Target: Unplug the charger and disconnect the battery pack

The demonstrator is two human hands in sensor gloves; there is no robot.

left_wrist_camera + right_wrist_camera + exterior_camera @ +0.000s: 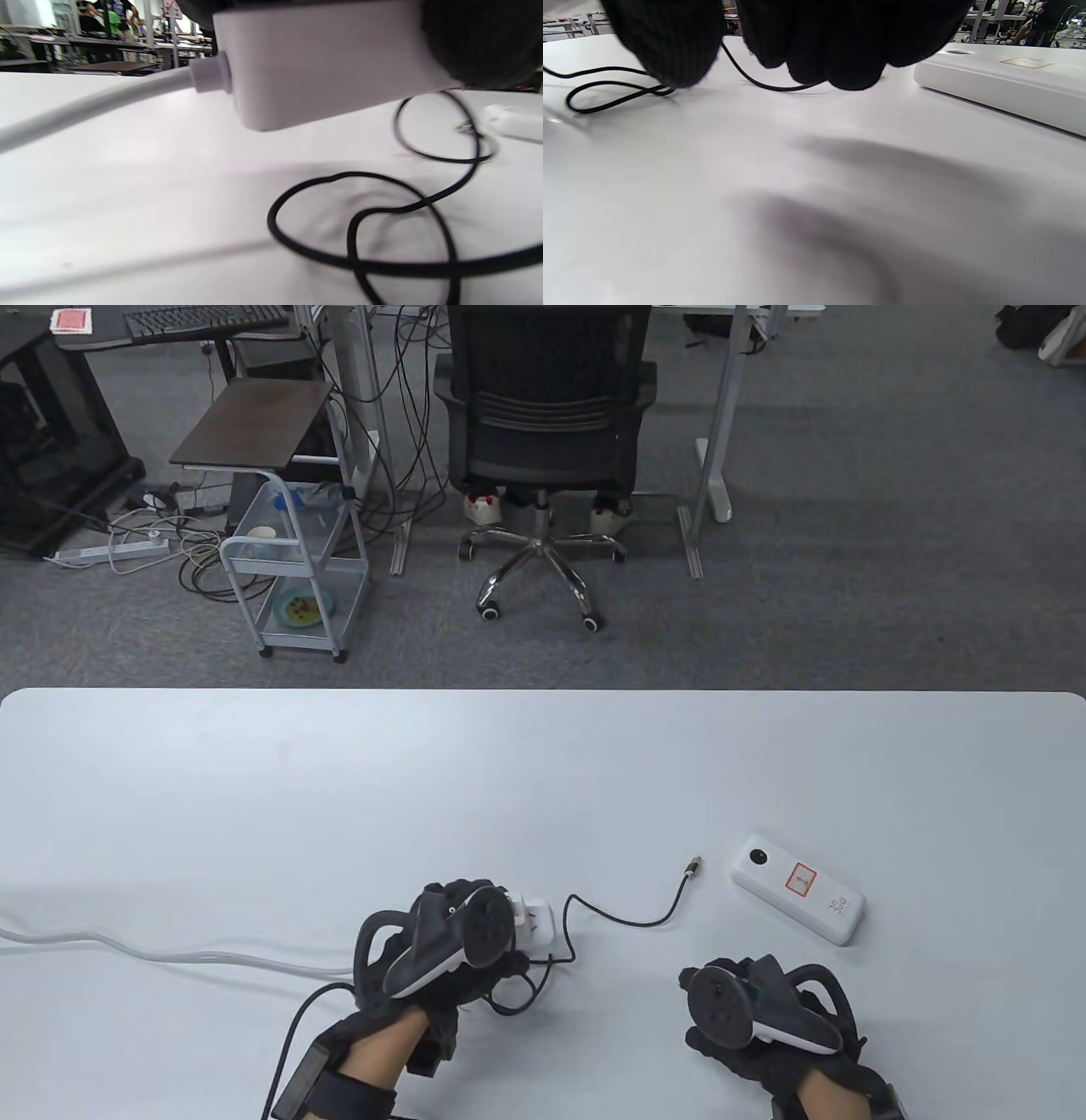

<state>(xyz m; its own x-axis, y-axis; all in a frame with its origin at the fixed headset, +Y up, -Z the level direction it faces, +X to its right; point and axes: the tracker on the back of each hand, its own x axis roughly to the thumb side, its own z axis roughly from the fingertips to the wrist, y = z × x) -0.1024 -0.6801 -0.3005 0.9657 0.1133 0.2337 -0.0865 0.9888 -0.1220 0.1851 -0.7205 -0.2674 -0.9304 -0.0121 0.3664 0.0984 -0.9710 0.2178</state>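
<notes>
My left hand grips a white socket block on the end of a thick white cord. In the left wrist view the block hangs just above the table under my gloved fingers. I cannot tell the charger apart from the block. A thin black cable loops from there, and its metal plug lies free on the table, apart from the white battery pack. My right hand rests on the table in front of the pack, fingers curled, holding nothing.
The black cable coils in loops beside my left hand and also shows in the right wrist view. The battery pack lies close to the right of my right hand. The table's far edge faces an office chair.
</notes>
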